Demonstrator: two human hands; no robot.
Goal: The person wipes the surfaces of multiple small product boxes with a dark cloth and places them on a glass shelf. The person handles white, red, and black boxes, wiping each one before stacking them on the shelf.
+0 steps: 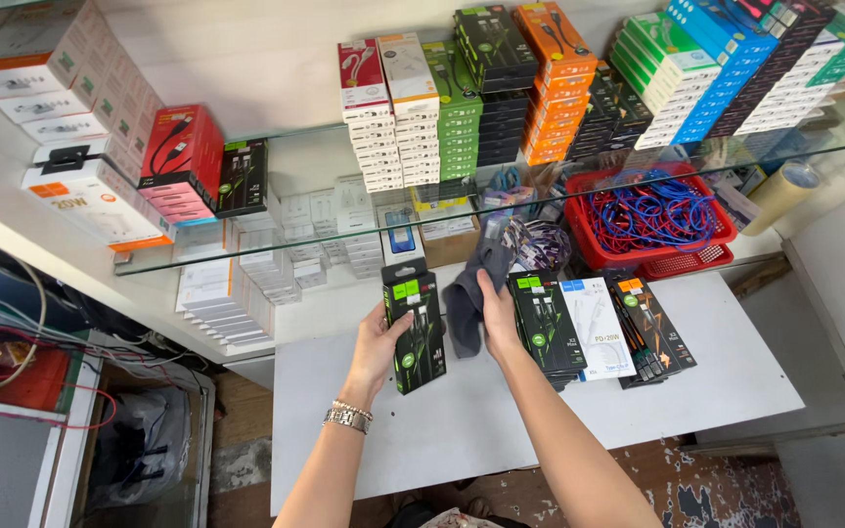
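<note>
Hands worked at a white table [501, 411] below a glass shelf [344, 244] crowded with stacked cable boxes. The left hand [376, 347], with a metal watch [347, 418] at its wrist, was closed around the edge of a black and green cable box [415, 328], holding it upright just above the table. The right hand [497, 318] gripped a grey cloth [466, 293], fingers curled into its soft folds, just beside the box. More boxes [599, 328], flat and glossy, lay fanned to the right. A red mesh basket [682, 256] held tangled blue and red cables. The slick cardboard, held only by one edge, looked likely to slip from the grip, and a sweeping cloth might have knocked the fanned boxes out of order.
</note>
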